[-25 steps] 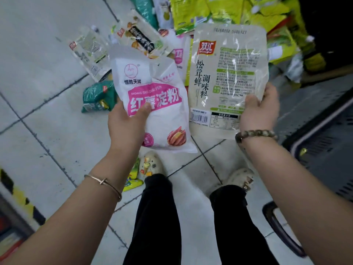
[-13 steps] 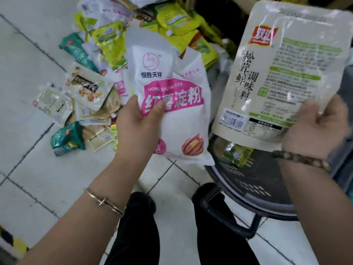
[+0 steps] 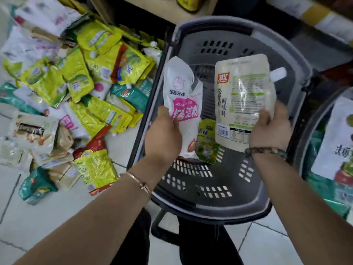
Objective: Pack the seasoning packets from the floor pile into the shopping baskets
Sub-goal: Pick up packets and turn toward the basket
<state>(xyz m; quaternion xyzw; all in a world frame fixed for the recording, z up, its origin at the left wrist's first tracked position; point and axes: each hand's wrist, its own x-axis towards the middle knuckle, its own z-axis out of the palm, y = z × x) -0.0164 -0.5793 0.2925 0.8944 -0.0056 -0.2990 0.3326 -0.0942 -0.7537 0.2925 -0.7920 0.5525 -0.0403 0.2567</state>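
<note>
1. The pink-and-white bag (image 3: 184, 104) is upright in the left hand (image 3: 163, 136). The thumb lies across its pink label and the fingers are curled behind its lower edge.
2. The cream pouch (image 3: 242, 96) stands upright in the right hand (image 3: 269, 131), gripped at its lower right corner. Its white spout (image 3: 278, 73) points up and to the right.
3. Both packets are held side by side and slightly apart, above the open grey basket (image 3: 219, 207).
4. One green packet (image 3: 207, 148) lies on the basket's slotted bottom, below and between the two held packets.
5. A thin metal bangle (image 3: 137, 181) circles the left wrist. A bead bracelet (image 3: 265, 151) circles the right.
6. The pile (image 3: 82, 88) lies on the floor (image 3: 47, 222) just left of the basket. It is mostly yellow-green packets, with white, teal, red and tan ones mixed in.
7. At the right edge a second basket (image 3: 310, 131) sits beside the first. It holds a white pack (image 3: 336, 138) over what may be teal packets, though that corner is too blurred to be sure.
</note>
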